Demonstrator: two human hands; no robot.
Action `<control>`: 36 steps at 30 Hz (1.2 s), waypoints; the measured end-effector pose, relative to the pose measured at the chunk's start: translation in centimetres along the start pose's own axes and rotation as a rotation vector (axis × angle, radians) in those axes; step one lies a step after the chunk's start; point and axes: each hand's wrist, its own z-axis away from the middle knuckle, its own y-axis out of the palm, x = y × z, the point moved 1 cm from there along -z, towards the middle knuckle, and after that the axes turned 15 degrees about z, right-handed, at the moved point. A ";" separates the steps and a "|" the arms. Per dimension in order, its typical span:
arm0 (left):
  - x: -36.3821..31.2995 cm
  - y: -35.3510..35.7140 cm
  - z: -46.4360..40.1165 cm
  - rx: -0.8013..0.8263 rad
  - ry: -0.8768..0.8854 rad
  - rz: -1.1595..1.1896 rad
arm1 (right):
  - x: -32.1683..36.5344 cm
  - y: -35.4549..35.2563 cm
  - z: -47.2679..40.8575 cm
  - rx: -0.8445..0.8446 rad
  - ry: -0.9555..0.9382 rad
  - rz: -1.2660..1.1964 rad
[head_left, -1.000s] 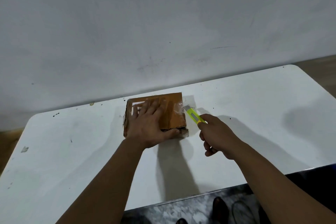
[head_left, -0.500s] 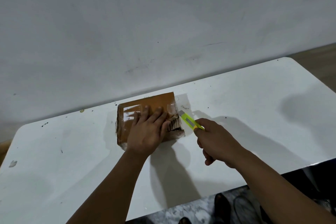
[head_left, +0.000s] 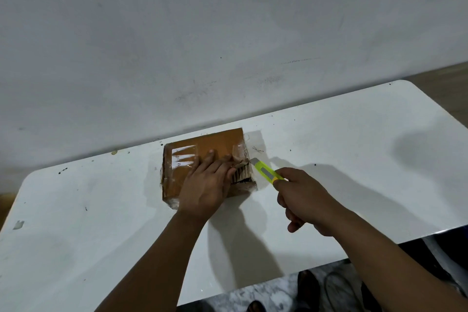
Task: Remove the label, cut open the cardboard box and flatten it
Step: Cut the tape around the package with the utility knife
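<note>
the cardboard box (head_left: 202, 159) lies near the table (head_left: 354, 159)'s far edge, long axis left-right. the left hand (head_left: 205, 185) presses flat on top; the right hand (head_left: 304, 197) grips the yellow cutter (head_left: 266, 171), blade at the box's right end.

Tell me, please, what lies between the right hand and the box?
In the head view, only the yellow cutter, held by the right hand, spans the gap, its tip at the box side.

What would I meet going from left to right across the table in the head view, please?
Tape scrap → label → left hand → knife → right hand.
</note>
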 end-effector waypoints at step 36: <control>-3.0 -0.2 -1.4 0.077 -0.270 0.125 | -1.3 -2.9 -3.0 0.146 -0.050 -0.105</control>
